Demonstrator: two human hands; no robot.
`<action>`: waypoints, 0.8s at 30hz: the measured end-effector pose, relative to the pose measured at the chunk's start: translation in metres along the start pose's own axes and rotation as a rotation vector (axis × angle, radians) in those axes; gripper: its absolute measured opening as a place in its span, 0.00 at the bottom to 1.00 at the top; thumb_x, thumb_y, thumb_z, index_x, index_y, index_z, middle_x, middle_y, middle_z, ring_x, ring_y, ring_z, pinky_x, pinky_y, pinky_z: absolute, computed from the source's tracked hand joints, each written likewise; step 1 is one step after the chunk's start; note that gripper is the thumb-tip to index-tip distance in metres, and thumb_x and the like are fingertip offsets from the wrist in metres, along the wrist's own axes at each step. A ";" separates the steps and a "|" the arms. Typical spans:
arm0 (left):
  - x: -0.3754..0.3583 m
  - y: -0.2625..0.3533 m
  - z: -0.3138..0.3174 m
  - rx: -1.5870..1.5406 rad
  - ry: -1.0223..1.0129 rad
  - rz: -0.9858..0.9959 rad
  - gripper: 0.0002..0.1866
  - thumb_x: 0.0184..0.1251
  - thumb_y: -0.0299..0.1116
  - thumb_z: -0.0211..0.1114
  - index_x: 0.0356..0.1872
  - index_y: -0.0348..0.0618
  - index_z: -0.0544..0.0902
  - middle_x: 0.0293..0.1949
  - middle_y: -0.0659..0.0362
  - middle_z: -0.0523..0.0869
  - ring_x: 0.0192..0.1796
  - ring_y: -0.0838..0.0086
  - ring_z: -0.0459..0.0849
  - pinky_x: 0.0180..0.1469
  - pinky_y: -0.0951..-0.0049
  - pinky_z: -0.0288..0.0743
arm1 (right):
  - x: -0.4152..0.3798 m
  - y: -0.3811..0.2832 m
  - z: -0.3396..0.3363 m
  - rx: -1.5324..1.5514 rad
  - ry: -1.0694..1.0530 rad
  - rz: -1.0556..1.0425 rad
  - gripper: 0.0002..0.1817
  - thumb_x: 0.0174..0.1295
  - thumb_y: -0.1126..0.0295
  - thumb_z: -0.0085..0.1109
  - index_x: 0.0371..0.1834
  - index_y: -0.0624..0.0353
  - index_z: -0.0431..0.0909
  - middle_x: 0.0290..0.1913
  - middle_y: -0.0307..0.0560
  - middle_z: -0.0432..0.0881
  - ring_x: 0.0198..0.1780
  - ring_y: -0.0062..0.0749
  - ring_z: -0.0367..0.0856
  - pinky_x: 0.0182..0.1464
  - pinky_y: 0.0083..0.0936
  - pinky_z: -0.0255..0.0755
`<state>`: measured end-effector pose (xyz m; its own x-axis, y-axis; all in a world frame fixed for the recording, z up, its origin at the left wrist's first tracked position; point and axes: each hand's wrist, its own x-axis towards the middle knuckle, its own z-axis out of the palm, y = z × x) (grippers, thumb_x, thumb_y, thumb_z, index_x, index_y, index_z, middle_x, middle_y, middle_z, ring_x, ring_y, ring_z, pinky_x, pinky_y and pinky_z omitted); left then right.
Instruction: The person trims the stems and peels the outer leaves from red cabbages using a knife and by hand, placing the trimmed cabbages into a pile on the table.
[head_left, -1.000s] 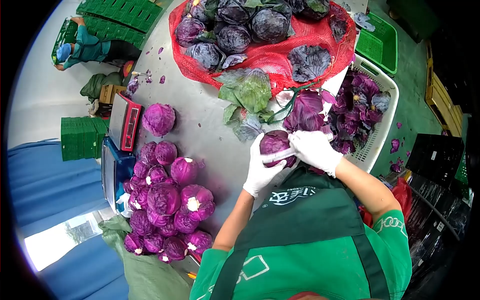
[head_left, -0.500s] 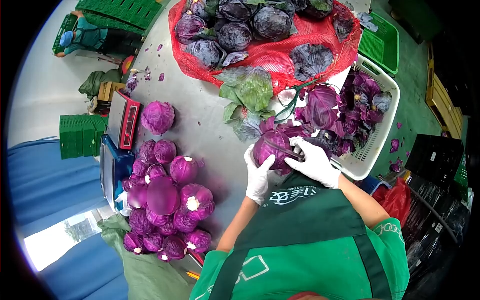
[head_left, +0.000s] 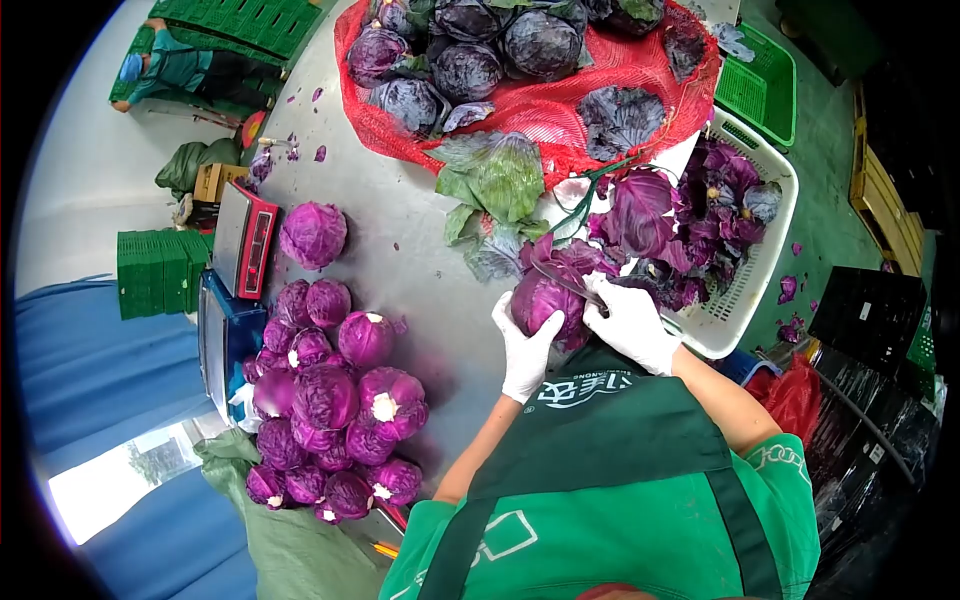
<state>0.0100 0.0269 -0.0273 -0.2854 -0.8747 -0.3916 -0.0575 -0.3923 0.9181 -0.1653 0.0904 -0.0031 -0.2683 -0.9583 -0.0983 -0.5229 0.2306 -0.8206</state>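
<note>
In white gloves, my left hand (head_left: 525, 352) grips a purple cabbage (head_left: 543, 308) from its left side, thumb across the front. My right hand (head_left: 638, 328) is closed around a knife (head_left: 568, 284), whose dark narrow blade lies across the top of that cabbage. Loose purple leaves (head_left: 560, 254) stick up just behind the blade. Beyond them, a large green outer leaf (head_left: 505, 180) and more purple leaves (head_left: 640, 215) lie on the table.
Trimmed cabbages (head_left: 325, 395) are piled at left, one single cabbage (head_left: 313, 236) behind them. A red scale (head_left: 258, 245) stands at the table edge. A red mesh bag (head_left: 400, 150) holds untrimmed heads. A white crate (head_left: 785, 215) contains leaves. A person (head_left: 185, 75) works far left.
The cabbage and both hands have shifted slightly right. The knife blade has moved up across the top of the cabbage and is tilted more steeply.
</note>
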 end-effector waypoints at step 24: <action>-0.003 0.014 -0.011 0.812 -0.213 0.555 0.48 0.48 0.42 0.81 0.72 0.43 0.67 0.70 0.40 0.64 0.74 0.45 0.63 0.76 0.50 0.56 | 0.024 0.017 -0.008 -0.330 -0.176 -0.261 0.16 0.64 0.62 0.58 0.46 0.65 0.78 0.37 0.54 0.84 0.38 0.48 0.85 0.42 0.42 0.78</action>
<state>0.0206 0.0209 -0.0136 -0.6304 -0.7746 0.0509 -0.4766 0.4380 0.7623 -0.1864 0.0727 -0.0149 0.0335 -0.9990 -0.0293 -0.7920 -0.0087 -0.6104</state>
